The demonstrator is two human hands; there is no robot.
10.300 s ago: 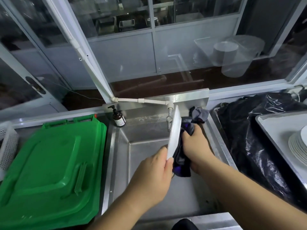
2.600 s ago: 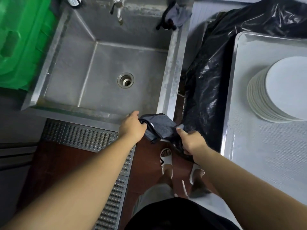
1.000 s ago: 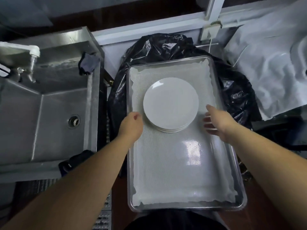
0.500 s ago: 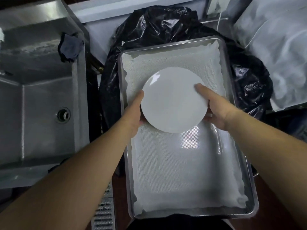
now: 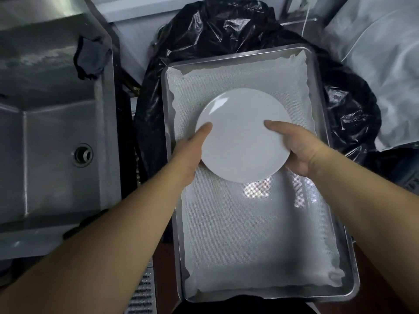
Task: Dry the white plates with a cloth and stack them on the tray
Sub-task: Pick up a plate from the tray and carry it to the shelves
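Both forearms reach forward from the bottom corners of the view and meet at a white plate (image 5: 242, 137), which is held flat, face up, over the far half of a metal tray (image 5: 326, 141). The left hand (image 5: 190, 146) grips the plate's left edge: its thumb lies straight on the upper face, pointing toward the plate's middle, while the other fingers are hidden beneath the rim. The right hand (image 5: 299, 148) grips the right edge in the same way, thumb laid on top and angled inward, the fingers tucked out of sight under the plate. The wrists are roughly level with each other and the arms converge in a narrow V. Whether other plates lie below the one on top cannot be told, as it hides whatever is under it.

The tray is lined with a white mesh mat (image 5: 256, 234) whose edges curl up against the rim. It rests on something covered by a black plastic bag (image 5: 226, 26). To the left is a steel sink (image 5: 56, 123) with a round drain (image 5: 82, 154), and a dark cloth (image 5: 91, 54) is draped over the sink's far right corner. A white sheet of plastic (image 5: 381, 71) lies at the right.
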